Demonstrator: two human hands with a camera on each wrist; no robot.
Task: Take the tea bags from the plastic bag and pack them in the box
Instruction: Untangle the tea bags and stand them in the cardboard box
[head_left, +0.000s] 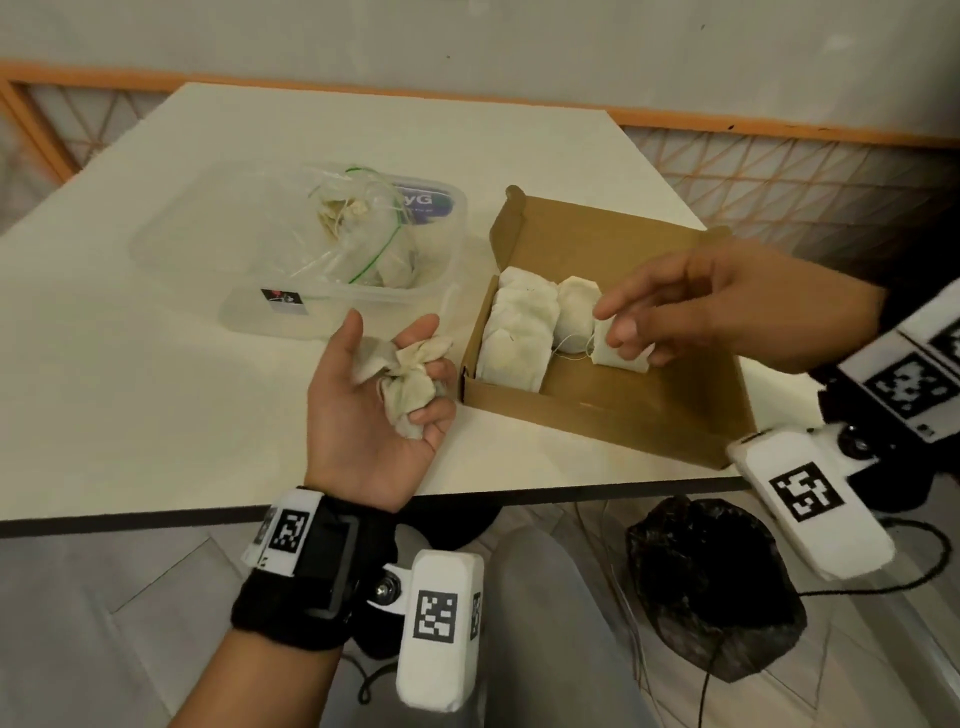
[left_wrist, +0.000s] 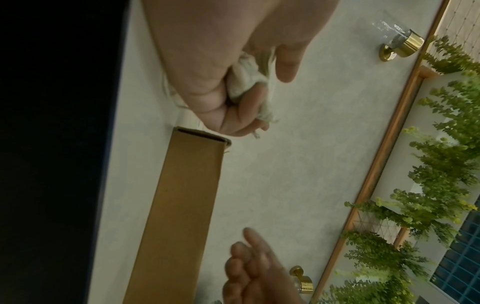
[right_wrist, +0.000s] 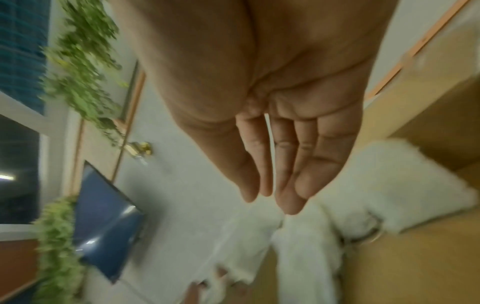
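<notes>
My left hand (head_left: 387, 364) lies palm up beside the brown cardboard box (head_left: 597, 423), fingers curled round a bunch of crumpled tea bags (head_left: 410, 387). The left wrist view shows the same tea bags (left_wrist: 244, 74) bunched in that hand (left_wrist: 246, 98). The box is open and several tea bags (head_left: 519, 332) lie flat along its left side. My right hand (head_left: 613, 322) hovers over the box with fingers straight, just above one tea bag (head_left: 618, 358); in the right wrist view this hand (right_wrist: 275, 185) holds nothing. The plastic bag (head_left: 363, 234) with more tea bags sits in a clear container (head_left: 249, 306).
The container also holds an object with a blue label (head_left: 421, 205). The table's near edge (head_left: 156, 514) runs just behind my left wrist. A black bag (head_left: 717, 587) and cables lie on the floor below. An orange-framed lattice (head_left: 779, 176) stands behind the table.
</notes>
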